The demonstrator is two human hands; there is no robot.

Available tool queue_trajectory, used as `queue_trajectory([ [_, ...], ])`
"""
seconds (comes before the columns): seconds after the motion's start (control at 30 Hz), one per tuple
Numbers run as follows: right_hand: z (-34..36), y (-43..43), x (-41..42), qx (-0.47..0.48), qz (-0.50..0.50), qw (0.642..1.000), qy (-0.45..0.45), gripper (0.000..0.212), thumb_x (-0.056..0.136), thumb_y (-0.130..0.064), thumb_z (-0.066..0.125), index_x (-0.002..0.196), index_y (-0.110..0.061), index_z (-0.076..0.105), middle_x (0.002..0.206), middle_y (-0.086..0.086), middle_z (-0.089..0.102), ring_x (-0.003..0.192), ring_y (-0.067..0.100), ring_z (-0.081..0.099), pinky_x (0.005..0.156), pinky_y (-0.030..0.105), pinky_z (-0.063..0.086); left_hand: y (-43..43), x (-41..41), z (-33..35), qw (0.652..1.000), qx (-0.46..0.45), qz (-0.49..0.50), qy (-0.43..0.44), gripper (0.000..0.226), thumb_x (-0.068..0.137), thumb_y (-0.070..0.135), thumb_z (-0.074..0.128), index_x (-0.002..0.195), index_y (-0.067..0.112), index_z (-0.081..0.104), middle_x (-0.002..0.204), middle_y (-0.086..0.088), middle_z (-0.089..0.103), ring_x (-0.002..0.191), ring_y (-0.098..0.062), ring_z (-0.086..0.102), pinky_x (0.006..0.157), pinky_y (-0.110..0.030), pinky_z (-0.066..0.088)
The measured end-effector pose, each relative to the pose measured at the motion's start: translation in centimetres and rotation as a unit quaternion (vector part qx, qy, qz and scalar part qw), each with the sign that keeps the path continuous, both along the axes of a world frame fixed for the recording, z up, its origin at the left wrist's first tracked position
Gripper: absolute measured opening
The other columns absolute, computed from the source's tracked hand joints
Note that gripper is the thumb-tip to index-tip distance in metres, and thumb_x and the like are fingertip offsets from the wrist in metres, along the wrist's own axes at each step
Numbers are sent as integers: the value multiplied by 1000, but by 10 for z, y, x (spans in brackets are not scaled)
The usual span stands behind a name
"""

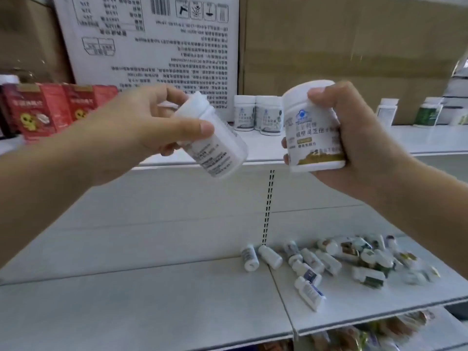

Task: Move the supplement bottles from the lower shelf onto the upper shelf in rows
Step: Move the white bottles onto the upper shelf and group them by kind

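Note:
My left hand (141,127) grips a white supplement bottle (215,145), tilted with its cap toward the upper shelf. My right hand (354,133) holds a second white bottle (311,133) upright, its label facing me. Both bottles hover at the front edge of the upper shelf (266,150). Two matching bottles (258,115) stand side by side at the back of that shelf. On the lower shelf (152,295), at the right, several more bottles (329,262) lie in a loose pile on their sides.
Red packets (50,110) stand on the upper shelf at the left. A white printed carton (152,46) and brown cartons (354,46) fill the back. Green and white containers (428,114) stand at the right. More packaged goods (354,335) show below the lower shelf.

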State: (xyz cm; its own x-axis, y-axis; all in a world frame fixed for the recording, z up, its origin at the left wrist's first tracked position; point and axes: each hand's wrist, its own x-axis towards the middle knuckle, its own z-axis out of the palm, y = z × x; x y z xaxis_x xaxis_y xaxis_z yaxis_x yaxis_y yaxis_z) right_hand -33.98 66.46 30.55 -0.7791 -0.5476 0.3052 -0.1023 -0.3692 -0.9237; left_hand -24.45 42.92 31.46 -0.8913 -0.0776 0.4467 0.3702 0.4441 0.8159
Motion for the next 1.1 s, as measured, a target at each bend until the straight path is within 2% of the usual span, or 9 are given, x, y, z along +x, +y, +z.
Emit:
queue_trajectory([
  [0.07,10,-9,-11,13,-1,1000,22,16,89,-30,54,91,-18,64,69,-2,62,63,14,59,64,30,49,-5,-16,10,1000,-5,24,3,68,32,58,91,89,30,68,85,1,71,81,-18,57,71,-33,42],
  [0.2,20,-32,-32,27,28,998,44,14,92,-26,53,90,-17,63,69,-2,63,66,15,59,69,31,46,-13,-46,20,999,20,32,2,44,47,47,88,86,34,74,88,8,72,88,-9,68,79,-28,51],
  [0.37,24,-68,-55,47,50,996,53,11,92,-24,54,93,-15,61,70,0,64,64,15,61,66,32,48,-25,-74,18,994,92,59,-26,50,68,27,78,113,9,62,108,-17,69,95,-25,70,84,-41,56],
  [0.53,31,-101,-76,72,50,995,57,13,92,-27,55,91,-16,60,71,2,62,65,18,60,62,30,47,-38,-89,19,983,155,96,-25,34,85,38,58,107,12,62,91,-11,68,73,-18,69,68,-34,57],
  [0.63,37,-120,-89,89,60,993,59,14,92,-26,53,91,-14,58,66,2,63,59,17,62,57,28,49,-51,-94,24,971,210,110,-30,23,97,30,42,101,17,61,85,-8,67,72,-19,67,68,-38,59],
  [0.77,39,-145,-110,131,53,982,124,15,90,-24,56,97,-11,55,94,12,65,83,27,67,79,49,59,-73,-99,27,984,115,124,-58,20,94,24,56,106,8,57,80,-6,69,69,-19,68,59,-31,58],
  [0.87,35,-160,-121,170,6,973,158,34,86,-30,63,113,-12,52,120,15,63,106,29,66,92,53,54,-88,-106,29,979,82,174,-67,60,62,42,81,106,12,53,101,-10,71,88,-20,71,74,-35,56],
  [0.97,26,-171,-133,190,-28,964,182,53,71,-41,70,115,-18,53,117,9,64,106,25,65,88,45,54,-100,-116,22,968,21,238,-80,88,41,65,85,106,17,49,109,-8,67,100,-24,67,87,-43,55],
  [1.1,6,-174,-148,201,-25,955,214,44,86,-21,70,124,-27,48,115,6,63,94,13,64,81,31,51,-110,-124,12,955,-49,268,-116,60,76,54,71,118,23,41,106,3,62,97,-13,62,86,-38,53],
])
